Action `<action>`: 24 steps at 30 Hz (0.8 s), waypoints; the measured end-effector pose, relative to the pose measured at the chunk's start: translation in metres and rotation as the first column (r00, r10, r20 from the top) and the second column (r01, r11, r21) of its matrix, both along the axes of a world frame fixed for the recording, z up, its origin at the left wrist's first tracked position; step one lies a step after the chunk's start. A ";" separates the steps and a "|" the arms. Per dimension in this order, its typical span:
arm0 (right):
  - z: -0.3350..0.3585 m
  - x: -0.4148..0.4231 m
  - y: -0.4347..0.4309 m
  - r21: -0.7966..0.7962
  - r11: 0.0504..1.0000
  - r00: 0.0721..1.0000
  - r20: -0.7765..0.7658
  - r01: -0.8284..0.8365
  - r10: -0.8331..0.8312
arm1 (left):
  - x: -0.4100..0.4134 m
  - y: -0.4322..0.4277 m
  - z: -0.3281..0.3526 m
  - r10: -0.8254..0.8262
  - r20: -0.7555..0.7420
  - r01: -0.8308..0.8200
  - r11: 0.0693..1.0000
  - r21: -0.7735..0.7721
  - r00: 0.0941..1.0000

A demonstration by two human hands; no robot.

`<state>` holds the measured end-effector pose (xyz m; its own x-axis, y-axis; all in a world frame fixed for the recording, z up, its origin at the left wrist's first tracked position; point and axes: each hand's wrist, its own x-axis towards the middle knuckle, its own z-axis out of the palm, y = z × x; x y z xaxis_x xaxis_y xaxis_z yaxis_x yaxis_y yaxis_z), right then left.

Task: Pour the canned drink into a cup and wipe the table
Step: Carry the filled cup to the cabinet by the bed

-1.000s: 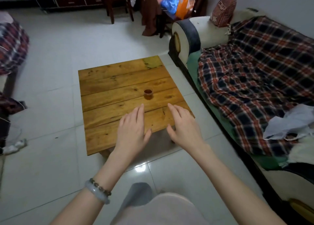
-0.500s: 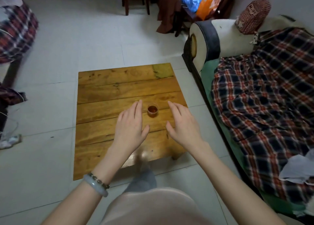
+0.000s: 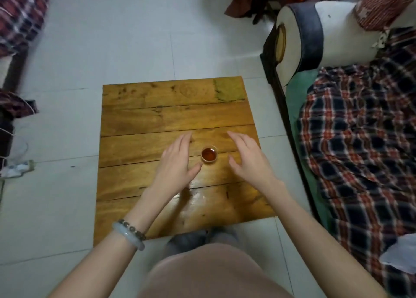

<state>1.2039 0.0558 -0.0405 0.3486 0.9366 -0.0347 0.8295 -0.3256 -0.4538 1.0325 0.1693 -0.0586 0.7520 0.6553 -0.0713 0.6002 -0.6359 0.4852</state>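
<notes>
A small clear cup (image 3: pixel 209 154) holding amber drink stands near the middle of a low wooden plank table (image 3: pixel 144 117). My left hand (image 3: pixel 177 162) hovers just left of the cup with fingers apart and nothing in it; its thumb tip is close to the cup's base. My right hand (image 3: pixel 246 159) is spread to the right of the cup, also holding nothing. No can and no cloth shows on the table.
A sofa with a plaid blanket (image 3: pixel 360 140) and a rolled armrest (image 3: pixel 301 40) runs along the table's right side. White cloth (image 3: pixel 403 252) lies on the sofa near me. Clutter sits at the left edge (image 3: pixel 15 108). Tiled floor (image 3: pixel 112 38) surrounds the table.
The view has come closer and tilted down over the table. Both hands have moved forward from the near edge to either side of the cup.
</notes>
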 end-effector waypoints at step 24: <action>-0.264 0.067 0.054 -0.311 0.950 0.891 -0.426 0.021 -0.159 | 0.075 0.017 -0.257 0.377 -0.014 -0.296 0.703 -0.647 0.926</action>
